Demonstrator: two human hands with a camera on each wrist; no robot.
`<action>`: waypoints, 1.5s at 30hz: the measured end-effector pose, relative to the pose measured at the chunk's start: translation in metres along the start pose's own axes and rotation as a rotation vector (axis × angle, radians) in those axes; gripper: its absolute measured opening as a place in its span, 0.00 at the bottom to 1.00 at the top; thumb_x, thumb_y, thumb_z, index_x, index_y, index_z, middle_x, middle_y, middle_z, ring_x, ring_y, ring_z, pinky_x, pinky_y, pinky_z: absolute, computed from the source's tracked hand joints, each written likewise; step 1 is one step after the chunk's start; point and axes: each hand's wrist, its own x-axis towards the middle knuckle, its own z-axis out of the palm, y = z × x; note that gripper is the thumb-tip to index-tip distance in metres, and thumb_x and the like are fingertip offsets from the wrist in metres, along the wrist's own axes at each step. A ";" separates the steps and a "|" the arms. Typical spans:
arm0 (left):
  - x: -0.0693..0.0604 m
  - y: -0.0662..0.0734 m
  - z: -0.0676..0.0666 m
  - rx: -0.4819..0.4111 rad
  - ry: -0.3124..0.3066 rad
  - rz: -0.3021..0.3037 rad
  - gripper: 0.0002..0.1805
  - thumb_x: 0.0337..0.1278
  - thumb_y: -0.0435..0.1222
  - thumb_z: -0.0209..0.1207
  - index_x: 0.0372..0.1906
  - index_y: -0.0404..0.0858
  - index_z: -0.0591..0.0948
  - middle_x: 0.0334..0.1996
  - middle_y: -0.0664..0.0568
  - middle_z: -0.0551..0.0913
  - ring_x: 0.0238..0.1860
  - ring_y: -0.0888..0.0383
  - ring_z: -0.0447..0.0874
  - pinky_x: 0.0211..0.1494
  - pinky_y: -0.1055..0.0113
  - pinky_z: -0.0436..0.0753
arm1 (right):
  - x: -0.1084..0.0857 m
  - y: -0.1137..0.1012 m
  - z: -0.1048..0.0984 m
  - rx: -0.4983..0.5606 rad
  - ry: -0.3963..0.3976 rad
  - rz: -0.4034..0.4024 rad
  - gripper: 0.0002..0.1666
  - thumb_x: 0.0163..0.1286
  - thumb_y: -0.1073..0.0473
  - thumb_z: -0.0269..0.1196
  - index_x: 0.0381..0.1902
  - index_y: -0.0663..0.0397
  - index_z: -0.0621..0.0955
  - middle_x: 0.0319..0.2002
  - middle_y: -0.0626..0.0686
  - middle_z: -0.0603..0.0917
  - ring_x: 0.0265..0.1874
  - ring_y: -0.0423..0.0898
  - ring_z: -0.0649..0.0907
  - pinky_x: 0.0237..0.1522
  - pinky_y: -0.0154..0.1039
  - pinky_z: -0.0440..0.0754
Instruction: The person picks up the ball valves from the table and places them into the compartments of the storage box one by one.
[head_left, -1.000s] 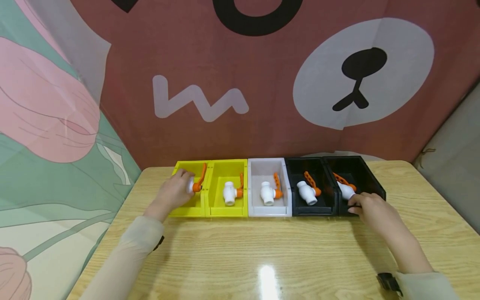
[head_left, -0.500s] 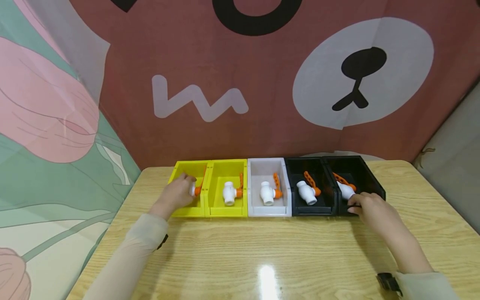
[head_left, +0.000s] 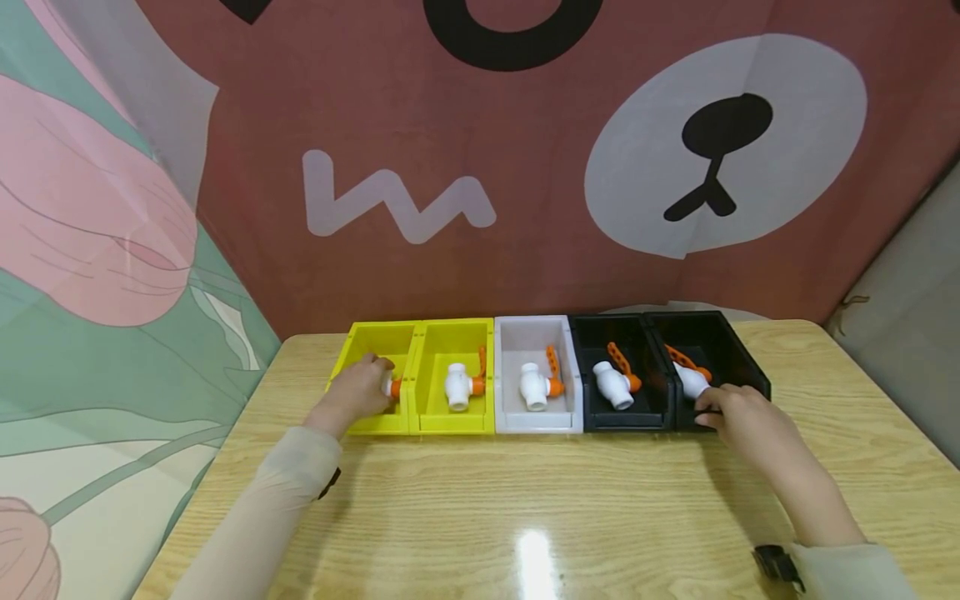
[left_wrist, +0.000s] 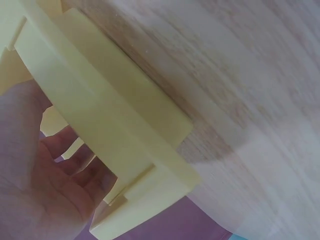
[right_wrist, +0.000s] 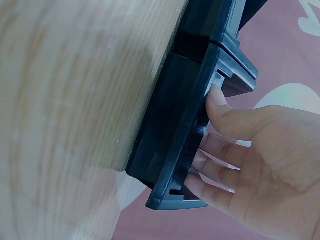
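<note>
My left hand point(head_left: 360, 390) is down inside the leftmost yellow bin point(head_left: 371, 426), holding a white ball valve with an orange handle point(head_left: 395, 388). Most of that valve is hidden behind the fingers. In the left wrist view, the curled fingers point(left_wrist: 85, 167) show behind the bin's front wall, while the valve is out of sight. At the far right, my right hand point(head_left: 750, 417) grips the lower end of another white ball valve point(head_left: 692, 381) in the outer black bin point(head_left: 738, 350). The right wrist view has the thumb point(right_wrist: 217, 102) at this bin's front rim.
Between the hands, the second yellow bin point(head_left: 453, 423), a white bin point(head_left: 538, 422) and the inner black bin point(head_left: 626, 419) each hold one ball valve. All the bins stand side by side on a wooden table point(head_left: 450, 508), before a printed cloth point(head_left: 540, 275).
My left hand has lowered its ball valve into the leftmost yellow bin, moving slightly toward the table's front. The valve's upright orange handle has gone from sight. My right hand stays in place.
</note>
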 end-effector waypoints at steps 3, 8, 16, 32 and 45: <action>-0.001 0.002 -0.001 0.003 -0.007 0.001 0.30 0.47 0.32 0.69 0.58 0.28 0.77 0.51 0.34 0.76 0.45 0.39 0.80 0.50 0.46 0.81 | 0.000 0.000 0.000 -0.005 -0.002 0.004 0.05 0.61 0.63 0.71 0.35 0.56 0.85 0.31 0.52 0.82 0.33 0.58 0.79 0.34 0.56 0.80; -0.002 0.004 -0.001 0.022 -0.018 0.001 0.30 0.50 0.32 0.68 0.60 0.28 0.76 0.54 0.32 0.75 0.49 0.37 0.79 0.53 0.45 0.80 | 0.000 0.000 0.000 -0.010 0.003 0.001 0.05 0.61 0.63 0.71 0.35 0.56 0.85 0.31 0.52 0.82 0.33 0.58 0.79 0.34 0.56 0.80; -0.001 0.005 0.002 0.020 -0.039 -0.028 0.29 0.55 0.32 0.63 0.64 0.29 0.74 0.60 0.31 0.73 0.56 0.35 0.76 0.58 0.44 0.77 | 0.000 0.001 0.000 -0.010 0.019 -0.014 0.05 0.60 0.63 0.71 0.34 0.56 0.85 0.31 0.52 0.83 0.33 0.59 0.80 0.34 0.56 0.80; -0.003 0.006 0.004 0.029 -0.021 -0.012 0.31 0.55 0.33 0.66 0.64 0.28 0.73 0.60 0.32 0.74 0.55 0.37 0.78 0.56 0.46 0.79 | 0.000 0.002 0.002 -0.017 0.030 -0.029 0.05 0.59 0.64 0.72 0.33 0.55 0.84 0.29 0.51 0.82 0.32 0.57 0.80 0.33 0.55 0.81; -0.011 0.008 0.003 -0.058 0.020 -0.040 0.28 0.61 0.34 0.63 0.65 0.29 0.73 0.63 0.32 0.71 0.58 0.36 0.76 0.59 0.45 0.77 | 0.001 0.001 0.001 -0.024 0.016 -0.029 0.05 0.60 0.63 0.72 0.33 0.55 0.84 0.30 0.51 0.82 0.31 0.57 0.80 0.33 0.55 0.81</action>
